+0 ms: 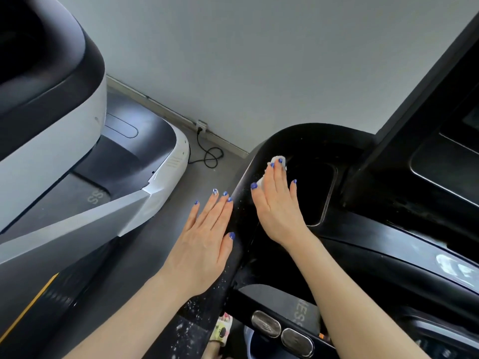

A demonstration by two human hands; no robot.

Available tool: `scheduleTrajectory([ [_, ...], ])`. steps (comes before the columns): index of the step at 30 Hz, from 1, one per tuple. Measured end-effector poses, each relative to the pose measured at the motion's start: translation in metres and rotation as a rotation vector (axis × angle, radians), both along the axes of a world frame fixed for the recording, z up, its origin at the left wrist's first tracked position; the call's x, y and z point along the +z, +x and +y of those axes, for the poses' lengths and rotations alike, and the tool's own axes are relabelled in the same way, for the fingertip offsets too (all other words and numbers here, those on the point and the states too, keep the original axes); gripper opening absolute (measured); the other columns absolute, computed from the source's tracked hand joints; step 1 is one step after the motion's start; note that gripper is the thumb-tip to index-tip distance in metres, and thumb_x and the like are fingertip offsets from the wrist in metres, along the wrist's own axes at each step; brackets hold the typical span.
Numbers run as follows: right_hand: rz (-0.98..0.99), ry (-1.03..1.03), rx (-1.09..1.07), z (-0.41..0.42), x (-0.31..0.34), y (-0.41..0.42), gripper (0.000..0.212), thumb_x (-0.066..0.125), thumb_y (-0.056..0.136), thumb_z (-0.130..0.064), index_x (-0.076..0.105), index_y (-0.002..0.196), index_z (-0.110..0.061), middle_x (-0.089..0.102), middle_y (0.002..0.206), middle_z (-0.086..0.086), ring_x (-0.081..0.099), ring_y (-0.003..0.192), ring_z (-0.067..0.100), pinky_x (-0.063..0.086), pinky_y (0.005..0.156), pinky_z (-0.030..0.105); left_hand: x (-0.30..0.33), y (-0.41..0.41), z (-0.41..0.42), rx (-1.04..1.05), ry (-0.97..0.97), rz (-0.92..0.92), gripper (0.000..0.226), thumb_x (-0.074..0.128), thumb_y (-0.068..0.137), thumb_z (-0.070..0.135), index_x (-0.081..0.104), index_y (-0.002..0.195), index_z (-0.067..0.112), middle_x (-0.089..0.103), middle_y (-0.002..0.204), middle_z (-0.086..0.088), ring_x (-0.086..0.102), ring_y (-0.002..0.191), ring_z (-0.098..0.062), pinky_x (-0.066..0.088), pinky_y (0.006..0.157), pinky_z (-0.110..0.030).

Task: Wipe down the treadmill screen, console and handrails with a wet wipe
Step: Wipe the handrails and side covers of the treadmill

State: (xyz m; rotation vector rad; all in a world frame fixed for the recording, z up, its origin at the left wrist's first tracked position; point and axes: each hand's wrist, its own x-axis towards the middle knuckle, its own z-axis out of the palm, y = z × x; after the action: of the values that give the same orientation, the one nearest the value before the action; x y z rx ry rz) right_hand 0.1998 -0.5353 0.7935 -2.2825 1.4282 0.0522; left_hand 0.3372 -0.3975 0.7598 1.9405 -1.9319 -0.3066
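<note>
The black treadmill console point(363, 244) fills the right half of the head view, with a deep cup recess point(313, 193) at its left end. My right hand point(278, 206) lies flat on the rim of that recess and presses a white wet wipe point(276, 159) under its fingers. My left hand point(207, 237) rests flat with fingers spread against the outer side of the console's black left rail point(233, 278). It holds nothing. The dark screen point(464, 104) shows only at the far right edge.
A second treadmill in white and black point(51, 141) stands close on the left. A black power cord point(210, 156) coils on the grey floor below a wall socket point(201, 125). Two metal pulse sensors point(280, 330) sit on the lower bar. White specks dot the left rail.
</note>
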Motion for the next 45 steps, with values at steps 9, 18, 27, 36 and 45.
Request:
scheduleTrajectory([
  [9, 0.017, 0.009, 0.094, 0.020, 0.013, -0.011, 0.067, 0.009, 0.102, -0.047, -0.014, 0.158, -0.017, -0.029, 0.162, -0.006, -0.029, 0.146, 0.005, -0.017, 0.122, 0.043, 0.001, 0.000, 0.000, 0.006, -0.006, -0.010, 0.060, 0.022, 0.103, 0.034, 0.027, 0.156, 0.006, 0.024, 0.164, -0.004, 0.010, 0.154, -0.018, 0.009, 0.122, -0.041],
  [18, 0.079, -0.089, 0.566, 0.016, 0.024, -0.001, 0.073, 0.002, 0.096, -0.056, 0.005, 0.161, -0.022, -0.010, 0.167, -0.012, -0.023, 0.148, -0.001, -0.016, 0.123, 0.042, 0.002, 0.001, 0.011, 0.056, -0.014, -0.118, 0.060, 0.031, 0.101, 0.036, 0.044, 0.148, 0.002, 0.040, 0.156, -0.010, 0.027, 0.150, -0.026, 0.020, 0.116, -0.048],
  [27, 0.135, -0.090, 0.435, -0.047, 0.026, 0.005, 0.055, 0.016, 0.108, -0.042, 0.015, 0.160, -0.024, -0.004, 0.168, -0.011, -0.015, 0.147, -0.003, -0.018, 0.122, 0.044, 0.003, -0.001, 0.016, 0.075, -0.009, -0.058, 0.058, 0.028, 0.104, 0.036, 0.040, 0.150, 0.003, 0.037, 0.159, -0.006, 0.022, 0.152, -0.023, 0.016, 0.118, -0.044],
  [36, 0.095, -0.125, 0.393, 0.001, 0.013, -0.023, 0.080, -0.018, 0.089, -0.069, -0.012, 0.157, -0.028, -0.028, 0.160, -0.017, -0.029, 0.144, -0.005, -0.029, 0.114, 0.029, 0.003, 0.001, 0.015, 0.058, -0.004, -0.030, 0.059, 0.025, 0.104, 0.035, 0.035, 0.152, 0.002, 0.031, 0.161, -0.008, 0.017, 0.153, -0.024, 0.015, 0.119, -0.045],
  [45, -0.248, 0.103, -0.019, 0.111, 0.003, -0.008, 0.076, 0.000, 0.089, -0.062, -0.025, 0.149, -0.023, -0.040, 0.156, -0.008, -0.036, 0.141, -0.003, -0.023, 0.115, 0.026, 0.002, 0.001, 0.014, 0.002, 0.012, 0.075, 0.058, 0.025, 0.102, 0.027, 0.028, 0.155, 0.005, 0.023, 0.164, -0.003, 0.008, 0.154, -0.016, 0.008, 0.123, -0.042],
])
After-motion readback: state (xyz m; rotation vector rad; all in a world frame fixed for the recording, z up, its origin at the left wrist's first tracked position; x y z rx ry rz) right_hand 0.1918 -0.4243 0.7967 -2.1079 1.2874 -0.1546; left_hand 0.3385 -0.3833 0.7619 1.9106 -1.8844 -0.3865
